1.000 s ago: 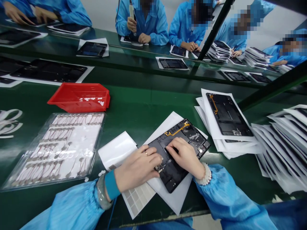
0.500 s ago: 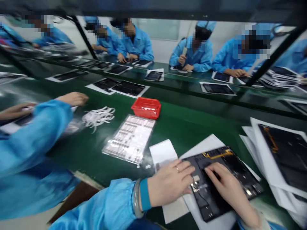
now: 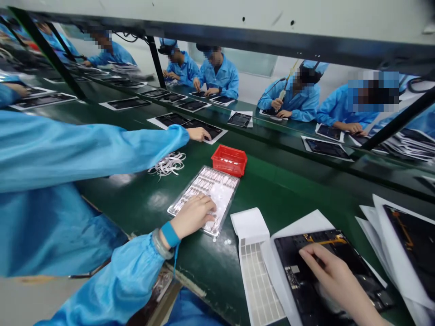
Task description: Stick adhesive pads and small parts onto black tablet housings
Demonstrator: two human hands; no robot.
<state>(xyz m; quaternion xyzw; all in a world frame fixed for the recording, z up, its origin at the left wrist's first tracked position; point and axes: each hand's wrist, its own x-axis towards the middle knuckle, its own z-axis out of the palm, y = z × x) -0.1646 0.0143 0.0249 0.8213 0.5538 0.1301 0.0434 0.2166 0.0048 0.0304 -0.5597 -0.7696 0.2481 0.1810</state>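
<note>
My left hand (image 3: 195,213) is over a clear plastic tray (image 3: 228,199) that carries rows of small parts with thin wires. Its fingers are bent down and drawn together at the tray's surface; anything between the tips is too small to name. My right hand (image 3: 331,271) rests over an opened black tablet housing (image 3: 306,294), thumb and fingers pinched close. What this hand pinches, if anything, is hidden. The housing lies on white paper and has an orange flex cable (image 3: 326,241) along its top. Left of it is a sheet of grey rectangular stickers (image 3: 260,276).
Behind the tray stands a red bin (image 3: 229,160), near a heap of white strips (image 3: 171,164). A neighbour's sleeve (image 3: 136,147) stretches across from the left. Stacked housings and papers (image 3: 403,253) lie at right. Co-workers sit opposite; a shelf beam (image 3: 217,22) hangs overhead.
My left hand has left the tablet housing and moved left onto the tray. My right hand stays over the housing. The neighbour's arm now reaches to the housings at the back. The view has shifted.
</note>
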